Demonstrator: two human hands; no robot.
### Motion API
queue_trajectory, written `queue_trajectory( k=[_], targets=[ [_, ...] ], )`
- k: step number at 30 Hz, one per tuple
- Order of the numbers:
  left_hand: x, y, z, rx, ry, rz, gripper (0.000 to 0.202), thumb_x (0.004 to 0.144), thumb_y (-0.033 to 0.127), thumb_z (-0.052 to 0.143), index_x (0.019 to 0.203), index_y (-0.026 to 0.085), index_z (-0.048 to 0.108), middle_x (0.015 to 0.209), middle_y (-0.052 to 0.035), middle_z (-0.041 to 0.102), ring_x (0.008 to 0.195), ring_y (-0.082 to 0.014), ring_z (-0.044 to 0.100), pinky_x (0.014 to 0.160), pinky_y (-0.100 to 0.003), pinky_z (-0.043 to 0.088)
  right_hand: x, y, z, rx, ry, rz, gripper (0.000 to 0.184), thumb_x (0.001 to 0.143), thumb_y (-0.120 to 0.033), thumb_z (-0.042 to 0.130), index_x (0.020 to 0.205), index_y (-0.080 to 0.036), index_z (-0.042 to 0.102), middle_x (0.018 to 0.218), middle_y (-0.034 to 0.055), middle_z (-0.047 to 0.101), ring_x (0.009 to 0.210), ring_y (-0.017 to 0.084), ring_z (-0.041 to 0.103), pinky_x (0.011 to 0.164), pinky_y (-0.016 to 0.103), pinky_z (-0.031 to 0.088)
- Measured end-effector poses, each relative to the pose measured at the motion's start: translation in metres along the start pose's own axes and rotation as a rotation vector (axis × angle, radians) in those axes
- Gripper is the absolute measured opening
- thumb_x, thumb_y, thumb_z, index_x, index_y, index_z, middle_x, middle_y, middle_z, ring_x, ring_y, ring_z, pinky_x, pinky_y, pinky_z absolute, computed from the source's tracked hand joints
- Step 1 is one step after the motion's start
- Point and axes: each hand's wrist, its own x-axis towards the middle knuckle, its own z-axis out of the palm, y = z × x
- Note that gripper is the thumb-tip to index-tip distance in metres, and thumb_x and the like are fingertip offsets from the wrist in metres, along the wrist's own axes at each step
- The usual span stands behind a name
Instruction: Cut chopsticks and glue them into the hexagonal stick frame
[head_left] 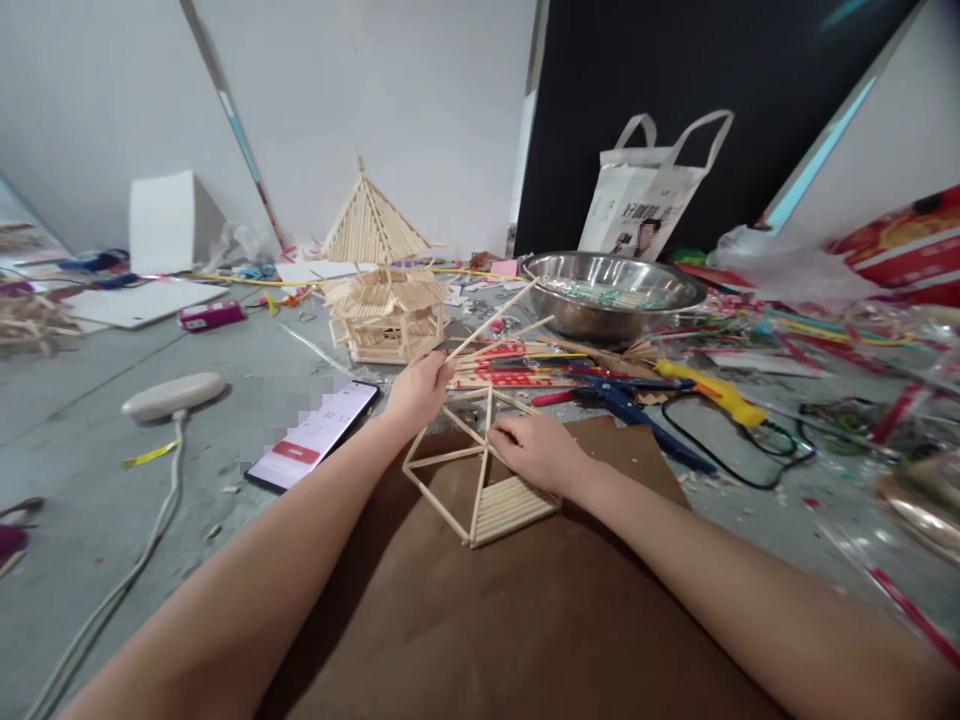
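Observation:
A hexagonal frame of thin wooden sticks (pixel 442 504) lies on brown paper, its spokes meeting at the middle. One wedge is filled with a row of sticks (pixel 514 507); others are open. My left hand (pixel 417 392) is closed on a long pale wooden stick (pixel 491 320) that slants up to the right, above the frame's far left side. My right hand (pixel 534 448) rests over the frame's right part, fingers curled together at the hub. What is between those fingertips is hidden.
Behind stands a stick-built pavilion model (pixel 386 310) with a pointed roof. A lit phone (pixel 315 435) lies left; a steel bowl (pixel 611 310), blue pliers (pixel 645 420) and a yellow-handled corded tool (pixel 712 393) are to the right. Brown paper (pixel 480 630) covers the near area.

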Motion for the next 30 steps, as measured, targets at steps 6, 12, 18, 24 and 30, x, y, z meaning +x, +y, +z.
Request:
queue_trajectory(
  k=[6,12,18,24,30],
  targets=[
    [-0.005,0.009,-0.004,0.045,-0.076,0.034,0.028,0.083,0.032,0.028,0.074,0.018,0.050,0.068,-0.0048,0.054,0.070,-0.0180,0.051,0.061,-0.026,0.035,-0.016,-0.003,0.003,0.094,0.058,0.087,0.028,0.078,-0.036,0.036,0.078,-0.020,0.060,0.068,0.0051,0.063,0.063,0.017,0.054,0.054,0.026,0.030],
    [-0.009,0.020,-0.010,-0.059,-0.082,0.076,0.029,0.081,0.032,0.032,0.065,0.017,0.050,0.063,-0.0022,0.051,0.064,-0.0145,0.046,0.058,-0.024,0.032,-0.014,0.005,0.008,0.395,0.111,0.124,0.021,0.076,-0.035,0.040,0.076,-0.019,0.054,0.061,0.0008,0.058,0.050,0.011,0.052,0.049,0.023,0.036],
    [-0.013,0.035,-0.015,-0.449,-0.243,0.036,0.033,0.079,0.038,0.033,0.066,0.015,0.053,0.055,0.0030,0.043,0.053,-0.0088,0.039,0.051,-0.020,0.029,-0.004,0.015,-0.002,1.048,0.256,0.236,0.024,0.074,-0.040,0.045,0.086,-0.019,0.043,0.069,-0.0035,0.054,0.041,0.007,0.049,0.035,0.019,0.034],
    [-0.018,0.042,-0.010,-0.674,-0.422,0.009,0.033,0.079,0.038,0.036,0.074,0.013,0.058,0.050,0.0044,0.039,0.047,-0.0065,0.033,0.047,-0.019,0.027,-0.002,0.020,-0.005,1.365,0.333,0.292,0.025,0.065,-0.040,0.057,0.068,-0.016,0.049,0.058,-0.0039,0.054,0.039,0.006,0.047,0.038,0.020,0.036],
    [-0.021,0.042,-0.010,-0.922,-0.570,-0.168,0.038,0.080,0.042,0.035,0.084,0.011,0.057,0.042,0.0060,0.036,0.036,-0.0041,0.025,0.038,-0.018,0.018,0.000,0.027,-0.007,1.369,0.421,0.333,0.025,0.064,-0.039,0.058,0.063,-0.016,0.048,0.053,-0.0047,0.053,0.037,0.006,0.046,0.036,0.019,0.035]
  ],
)
